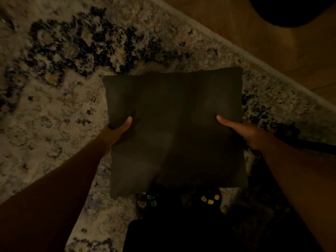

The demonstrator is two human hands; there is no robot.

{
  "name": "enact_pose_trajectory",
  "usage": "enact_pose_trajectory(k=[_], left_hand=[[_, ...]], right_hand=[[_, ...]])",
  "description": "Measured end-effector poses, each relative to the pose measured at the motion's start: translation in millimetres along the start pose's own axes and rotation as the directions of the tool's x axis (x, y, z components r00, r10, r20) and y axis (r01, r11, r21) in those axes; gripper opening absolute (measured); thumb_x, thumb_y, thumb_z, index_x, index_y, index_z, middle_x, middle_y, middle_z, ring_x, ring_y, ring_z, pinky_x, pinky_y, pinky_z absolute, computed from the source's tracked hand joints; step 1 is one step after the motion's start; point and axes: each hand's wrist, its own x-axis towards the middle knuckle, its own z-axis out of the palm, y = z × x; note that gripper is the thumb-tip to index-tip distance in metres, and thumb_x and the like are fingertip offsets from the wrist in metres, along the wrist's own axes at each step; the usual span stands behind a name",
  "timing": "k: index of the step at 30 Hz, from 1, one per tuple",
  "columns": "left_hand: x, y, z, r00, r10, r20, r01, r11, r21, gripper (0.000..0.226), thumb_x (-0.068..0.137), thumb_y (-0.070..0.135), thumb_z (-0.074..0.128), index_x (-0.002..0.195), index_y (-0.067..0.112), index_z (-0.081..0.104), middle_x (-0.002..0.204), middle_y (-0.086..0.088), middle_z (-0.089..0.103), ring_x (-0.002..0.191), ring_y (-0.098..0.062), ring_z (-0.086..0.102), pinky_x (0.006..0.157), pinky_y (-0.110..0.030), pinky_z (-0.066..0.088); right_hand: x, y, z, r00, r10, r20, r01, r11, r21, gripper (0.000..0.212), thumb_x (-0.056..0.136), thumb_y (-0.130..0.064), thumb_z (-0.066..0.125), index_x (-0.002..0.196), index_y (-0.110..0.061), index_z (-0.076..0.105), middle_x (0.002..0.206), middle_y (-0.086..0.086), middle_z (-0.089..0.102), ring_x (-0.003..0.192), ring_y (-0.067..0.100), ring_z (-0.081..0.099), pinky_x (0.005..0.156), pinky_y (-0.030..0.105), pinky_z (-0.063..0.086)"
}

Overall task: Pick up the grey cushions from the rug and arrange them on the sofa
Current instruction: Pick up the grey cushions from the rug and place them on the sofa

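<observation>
**Grey cushion held flat over the rug by both hands**

No writing, brand or label can be read anywhere in the dim view; a few small coloured patches [209,200] are seen on dark clothing [181,224] at the lower edge, but their shapes cannot be made out.

A single grey cushion [174,128] is held face up above the rug [54,106], in the middle of the view. It is nearly square, so no clear long axis is shown; its sides run roughly toward and away from the wearer, with the far edge tilted slightly to the right. Its top edge lies near the rug's pale border.

The cushion is gripped at its two side edges. The left hand [118,128] is closed on the left edge, with the thumb laid on the top face and the fingers hidden beneath. The right hand [241,130] is closed on the right edge in the same way, thumb on top.

Beyond the rug's border, a wooden floor [272,42] is seen at upper right, with a dark rounded shape [291,10] in the corner that cannot be identified. No container is shown.
</observation>
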Motion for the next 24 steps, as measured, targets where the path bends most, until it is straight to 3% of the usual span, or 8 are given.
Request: enact_pose_trajectory(k=[3,6,9,13,16,19,21,24], left_hand=[[-11,4,-9,0.997,0.009,-0.074,-0.010,1.000,-0.015,0.081,0.069,0.050,0.073,0.136,0.013,0.048,0.138,-0.010,0.052,0.121,-0.028,0.053,0.097,-0.037,0.046],[-31,12,-19,0.992,0.014,-0.124,-0.018,0.999,-0.032,0.112,0.039,0.068,0.081,0.131,0.012,0.051,0.132,-0.008,0.056,0.113,-0.026,0.058,0.093,-0.041,0.050],[-56,21,-30,0.988,0.058,-0.145,-0.068,0.996,-0.063,0.094,0.049,0.057,0.083,0.125,0.010,0.056,0.126,-0.008,0.060,0.104,-0.023,0.061,0.083,-0.035,0.052],[-81,31,-49,0.984,0.076,-0.158,-0.085,0.995,-0.051,0.131,0.019,0.074,0.081,0.131,0.012,0.050,0.128,-0.007,0.059,0.111,-0.025,0.060,0.092,-0.045,0.052],[-135,57,-52,0.993,0.052,-0.102,-0.064,0.991,-0.120,0.109,0.036,0.060,0.081,0.129,0.011,0.054,0.126,-0.009,0.061,0.108,-0.025,0.061,0.090,-0.039,0.052],[-184,76,-57,0.997,0.072,-0.039,-0.078,0.983,-0.169,0.078,0.060,0.048,0.077,0.127,0.012,0.056,0.121,-0.007,0.063,0.096,-0.018,0.065,0.075,-0.030,0.053],[-211,87,-62,0.995,0.099,-0.023,-0.102,0.972,-0.212,0.063,0.073,0.040,0.073,0.127,0.013,0.055,0.119,-0.006,0.063,0.088,-0.012,0.064,0.064,-0.024,0.051],[-263,111,-70,0.988,0.147,-0.038,-0.152,0.960,-0.236,0.060,0.077,0.036,0.072,0.128,0.014,0.053,0.116,-0.004,0.063,0.087,-0.010,0.063,0.062,-0.021,0.051]], right_hand=[[-12,-1,3,0.999,-0.037,0.004,0.037,0.998,0.049,0.122,0.027,-0.062,0.091,0.136,-0.027,0.050,0.131,-0.002,0.060,0.114,0.020,0.060,0.103,0.042,0.045],[-31,-6,5,0.998,-0.066,-0.003,0.066,0.993,0.100,0.129,0.021,-0.062,0.091,0.137,-0.025,0.049,0.127,-0.002,0.061,0.112,0.020,0.061,0.102,0.042,0.046],[-55,-18,6,0.996,-0.090,0.009,0.089,0.992,0.089,0.126,0.024,-0.061,0.091,0.137,-0.024,0.049,0.127,-0.002,0.061,0.112,0.018,0.061,0.101,0.041,0.046],[-100,-43,8,0.988,-0.151,0.010,0.149,0.983,0.110,0.114,0.029,-0.056,0.092,0.131,-0.021,0.055,0.123,0.000,0.064,0.105,0.018,0.065,0.092,0.037,0.051],[-142,-66,6,0.979,-0.202,0.001,0.201,0.974,0.107,0.082,0.059,-0.042,0.084,0.132,-0.019,0.053,0.122,0.000,0.062,0.101,0.015,0.063,0.089,0.035,0.049],[-181,-86,-1,0.968,-0.250,-0.038,0.252,0.965,0.070,0.093,0.055,-0.045,0.083,0.137,-0.019,0.049,0.125,-0.001,0.059,0.110,0.018,0.059,0.095,0.035,0.046],[-212,-100,-5,0.957,-0.287,-0.048,0.290,0.955,0.055,0.088,0.058,-0.044,0.082,0.136,-0.020,0.049,0.121,-0.002,0.059,0.109,0.019,0.058,0.093,0.034,0.045],[-263,-118,-15,0.934,-0.346,-0.094,0.351,0.935,0.052,0.086,0.057,-0.046,0.082,0.133,-0.021,0.052,0.122,-0.002,0.060,0.108,0.018,0.059,0.091,0.033,0.046]])
